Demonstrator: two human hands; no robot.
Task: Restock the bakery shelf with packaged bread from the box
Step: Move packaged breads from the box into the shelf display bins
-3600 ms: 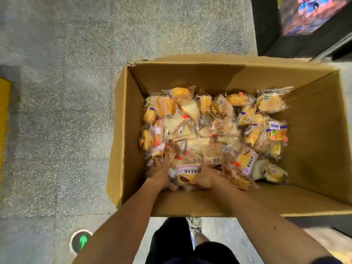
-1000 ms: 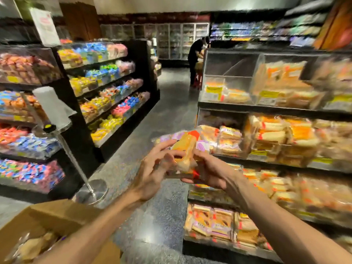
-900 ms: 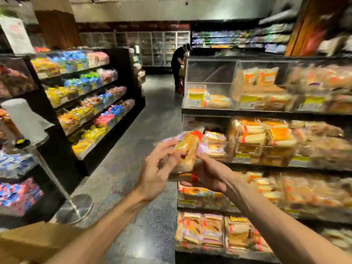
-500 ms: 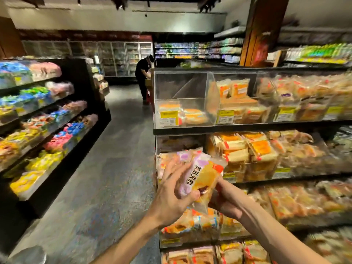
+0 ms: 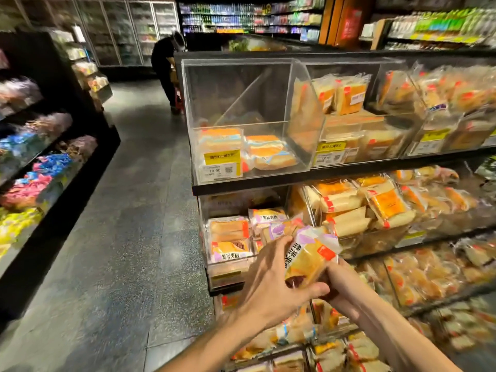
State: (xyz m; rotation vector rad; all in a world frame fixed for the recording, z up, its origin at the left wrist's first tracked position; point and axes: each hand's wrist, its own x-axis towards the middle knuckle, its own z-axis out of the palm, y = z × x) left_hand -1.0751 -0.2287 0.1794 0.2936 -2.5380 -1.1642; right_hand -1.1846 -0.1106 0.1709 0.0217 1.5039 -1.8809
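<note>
Both hands hold a small bundle of packaged bread (image 5: 311, 256), clear wrappers with purple and orange print. My left hand (image 5: 271, 280) grips it from the left side, thumb under the packets. My right hand (image 5: 341, 283) holds it from below on the right. The bundle is just in front of the second shelf's left bin (image 5: 230, 237), which holds the same purple-labelled bread. The bakery shelf (image 5: 322, 171) stands ahead with clear bins of bread on several levels. The box is out of view.
The top-left clear bin (image 5: 241, 116) holds only a few packets. A dark candy shelf (image 5: 40, 170) lines the left side of the aisle. A person in black (image 5: 166, 68) bends over at the far end. Grey tiled floor (image 5: 128, 224) runs between.
I took bread out of the box, stood up and turned to the shelf. Over the last second both hands carried the bundle forward and down toward the second shelf's left bin.
</note>
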